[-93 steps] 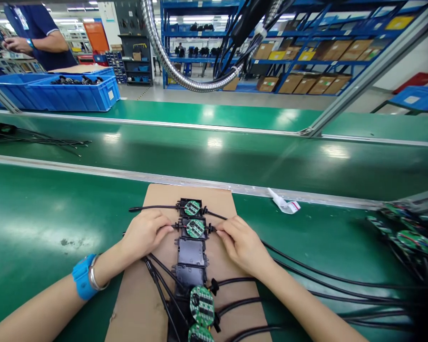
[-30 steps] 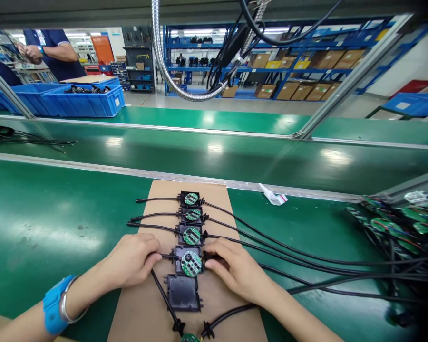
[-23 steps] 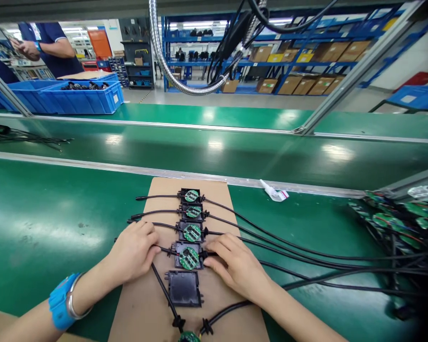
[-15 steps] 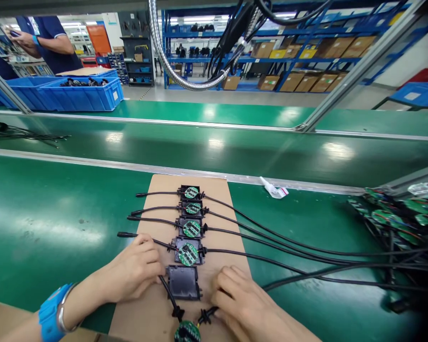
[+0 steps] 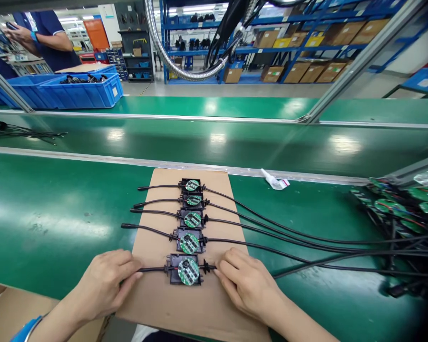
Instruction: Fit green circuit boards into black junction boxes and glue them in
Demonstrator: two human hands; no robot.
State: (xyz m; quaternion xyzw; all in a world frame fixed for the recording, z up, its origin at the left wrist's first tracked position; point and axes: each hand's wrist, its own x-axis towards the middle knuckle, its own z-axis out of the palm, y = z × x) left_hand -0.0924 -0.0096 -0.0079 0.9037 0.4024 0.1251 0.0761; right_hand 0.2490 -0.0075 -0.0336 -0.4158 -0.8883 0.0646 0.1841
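Note:
A brown cardboard sheet (image 5: 156,304) lies on the green bench. On it stands a column of several black housings, each with a round green circuit board and black cables out both sides. My left hand (image 5: 103,283) pinches the left cable of the nearest housing (image 5: 184,270). My right hand (image 5: 248,284) pinches the cable at that housing's right side. The round board (image 5: 188,271) sits in this housing. The other housings (image 5: 192,219) lie further back, untouched.
A pile of more green boards with cables (image 5: 395,209) lies at the right. A small white tube (image 5: 275,181) rests by the metal rail. Beyond runs a green conveyor (image 5: 214,140). Blue bins (image 5: 78,90) and another person (image 5: 39,35) are at far left.
Earlier my hands were at housings further up the column. They moved down to the nearest one, which was empty half a second ago; its round board now sits inside it.

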